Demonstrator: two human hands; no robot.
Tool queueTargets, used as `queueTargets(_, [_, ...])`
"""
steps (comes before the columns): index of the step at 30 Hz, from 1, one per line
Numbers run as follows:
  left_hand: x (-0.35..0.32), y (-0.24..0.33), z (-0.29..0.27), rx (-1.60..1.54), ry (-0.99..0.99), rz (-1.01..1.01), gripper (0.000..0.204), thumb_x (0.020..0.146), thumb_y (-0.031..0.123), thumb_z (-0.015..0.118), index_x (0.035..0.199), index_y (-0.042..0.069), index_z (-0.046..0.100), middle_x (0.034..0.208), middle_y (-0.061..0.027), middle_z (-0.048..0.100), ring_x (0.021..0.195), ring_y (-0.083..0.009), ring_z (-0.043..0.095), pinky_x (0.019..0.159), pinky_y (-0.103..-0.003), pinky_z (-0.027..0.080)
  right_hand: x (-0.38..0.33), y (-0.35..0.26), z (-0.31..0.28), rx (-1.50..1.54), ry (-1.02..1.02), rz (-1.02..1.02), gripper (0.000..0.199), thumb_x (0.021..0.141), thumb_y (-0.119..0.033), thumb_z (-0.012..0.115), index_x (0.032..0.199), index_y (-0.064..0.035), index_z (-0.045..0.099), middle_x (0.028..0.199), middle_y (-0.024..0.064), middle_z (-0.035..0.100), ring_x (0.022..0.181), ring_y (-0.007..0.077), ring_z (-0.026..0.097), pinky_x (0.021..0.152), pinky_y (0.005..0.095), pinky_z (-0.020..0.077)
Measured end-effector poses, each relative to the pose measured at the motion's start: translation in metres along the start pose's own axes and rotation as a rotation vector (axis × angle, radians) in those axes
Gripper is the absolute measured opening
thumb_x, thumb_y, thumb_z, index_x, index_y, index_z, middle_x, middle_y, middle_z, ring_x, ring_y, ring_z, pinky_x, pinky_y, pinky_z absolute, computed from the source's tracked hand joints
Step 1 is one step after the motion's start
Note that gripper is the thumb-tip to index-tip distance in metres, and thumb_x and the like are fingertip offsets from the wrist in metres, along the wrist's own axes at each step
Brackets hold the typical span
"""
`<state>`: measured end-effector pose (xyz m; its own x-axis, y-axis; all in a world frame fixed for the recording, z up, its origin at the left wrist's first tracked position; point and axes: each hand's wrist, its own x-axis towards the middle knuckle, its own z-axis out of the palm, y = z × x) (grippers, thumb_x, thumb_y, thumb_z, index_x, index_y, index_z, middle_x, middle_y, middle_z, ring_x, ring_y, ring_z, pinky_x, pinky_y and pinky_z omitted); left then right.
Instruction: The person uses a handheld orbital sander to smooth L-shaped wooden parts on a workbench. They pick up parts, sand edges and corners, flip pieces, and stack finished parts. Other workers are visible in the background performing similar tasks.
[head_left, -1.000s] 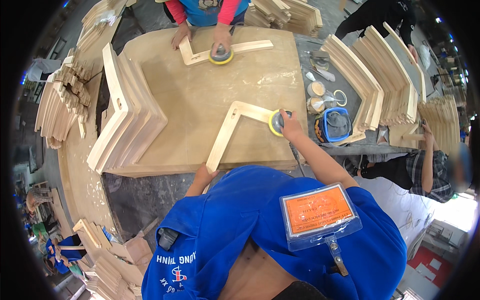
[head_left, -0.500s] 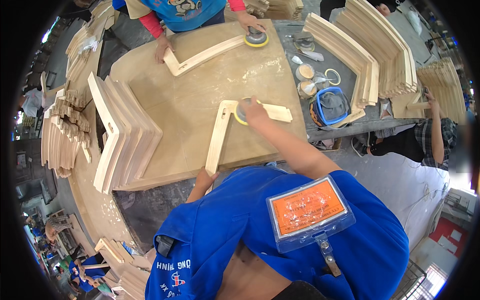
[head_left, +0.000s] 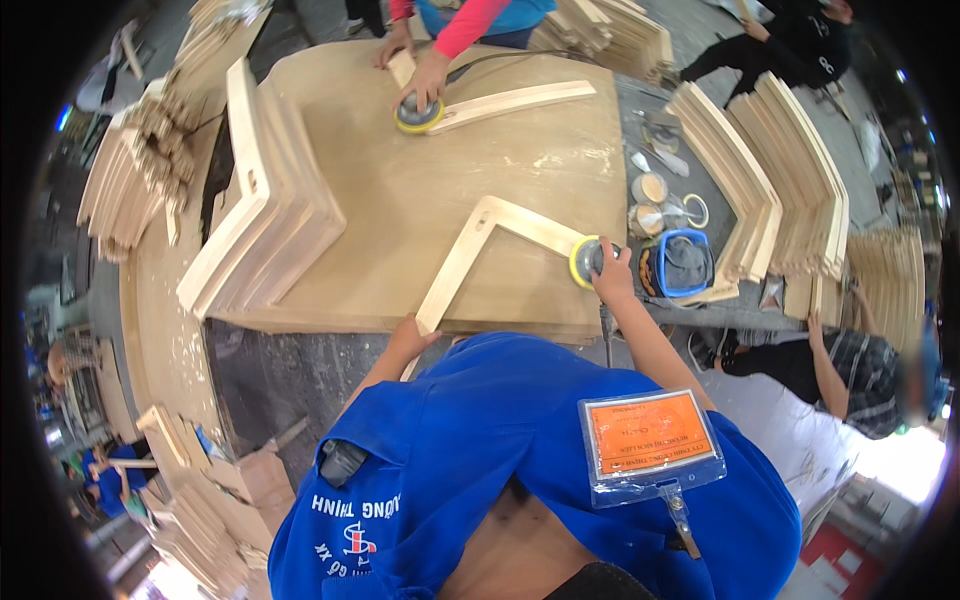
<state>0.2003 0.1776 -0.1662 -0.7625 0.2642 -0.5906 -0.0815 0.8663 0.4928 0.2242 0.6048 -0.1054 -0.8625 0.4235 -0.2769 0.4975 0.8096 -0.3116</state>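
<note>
An L-shaped pale wooden piece point(head_left: 478, 245) lies on the wooden worktable point(head_left: 420, 200). My right hand point(head_left: 608, 272) grips a round sander with a yellow pad point(head_left: 586, 262) at the right end of the piece's upper arm. My left hand point(head_left: 412, 336) holds the near end of the piece's lower arm at the table's front edge. A blue shirt and an orange badge fill the lower part of the view.
Across the table a person in pink sleeves runs another yellow sander point(head_left: 418, 115) over a second L-shaped piece point(head_left: 500, 100). Stacks of similar pieces stand at left point(head_left: 265, 210) and right point(head_left: 760, 190). A blue bin point(head_left: 680, 265), small tubs and tape sit beside my right hand. Another person crouches at right point(head_left: 850, 365).
My right hand has run the sander from the piece's corner area out to the right end of its upper arm. The person opposite has moved their sander leftward along their piece.
</note>
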Motion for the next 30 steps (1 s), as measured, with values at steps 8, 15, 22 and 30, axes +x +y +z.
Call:
queueTargets(8, [-0.019,-0.023,0.002,-0.171,0.054,-0.124,0.074,0.068,0.054,0.075,0.111,-0.004,0.06,0.105,-0.0262,0.063,0.098,-0.0376,0.062,0.085,-0.041,0.048,0.047,-0.052,0.002,-0.05,-0.055,-0.119,0.076,0.075,-0.011,0.07,0.138,-0.0239,0.029,0.127,0.027,0.033,0.103,0.0457,0.054,0.087,0.0456,0.0486])
queueTargets(15, [-0.074,-0.085,0.029,-0.643,-0.058,-0.482,0.065,0.078,0.058,0.063,0.11,0.002,0.062,0.087,-0.0144,0.067,0.084,-0.0222,0.066,0.07,-0.032,0.052,0.08,-0.143,0.032,-0.11,-0.113,-0.349,0.075,0.077,-0.012,0.069,0.139,-0.0252,0.029,0.128,0.0267,0.033,0.098,0.0457,0.057,0.085,0.0463,0.0499])
queueTargets(22, [-0.082,-0.075,0.048,-1.668,-0.02,-0.442,0.08,0.087,0.072,0.033,0.123,0.003,0.053,0.106,-0.0123,0.062,0.093,-0.0256,0.062,0.075,-0.033,0.049,0.055,-0.209,0.055,-0.179,-0.241,-0.553,0.07,0.077,-0.011,0.068,0.137,-0.0252,0.035,0.127,0.0259,0.035,0.093,0.0447,0.058,0.083,0.0456,0.0508])
queueTargets(30, [-0.04,-0.08,-0.001,-1.591,0.087,-0.439,0.084,0.088,0.073,0.021,0.118,0.003,0.055,0.1,-0.0117,0.064,0.086,-0.0251,0.063,0.072,-0.034,0.051,-0.032,-0.243,0.082,-0.194,-0.484,-0.899,0.071,0.074,-0.01,0.067,0.136,-0.0276,0.037,0.128,0.0234,0.035,0.098,0.0431,0.056,0.086,0.0456,0.0494])
